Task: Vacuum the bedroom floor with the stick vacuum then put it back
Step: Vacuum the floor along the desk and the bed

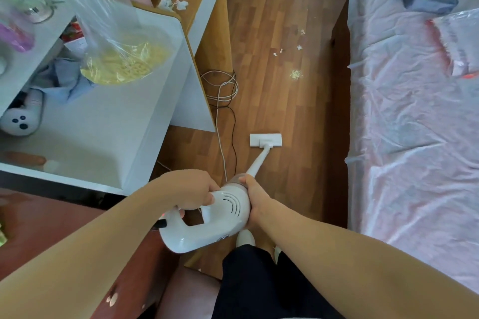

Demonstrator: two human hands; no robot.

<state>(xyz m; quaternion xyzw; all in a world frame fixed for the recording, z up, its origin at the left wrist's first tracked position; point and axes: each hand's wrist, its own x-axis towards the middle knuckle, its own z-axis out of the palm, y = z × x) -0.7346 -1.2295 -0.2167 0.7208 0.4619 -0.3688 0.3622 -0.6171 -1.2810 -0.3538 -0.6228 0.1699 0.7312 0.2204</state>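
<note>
Head view: both hands, left (193, 193) and right (255, 201), clasp the stick vacuum (207, 217), wand slanting forward to its floor head (265, 140).

Both bare forearms reach forward and down from the bottom corners of the view, converging at the centre; the left hand (193, 193) is curled with knuckles up, fingers wrapped round the handle of the stick vacuum (207, 217); the right hand (255, 201) is cupped against the far side of its body, thumb pointing forward along the top.
</note>
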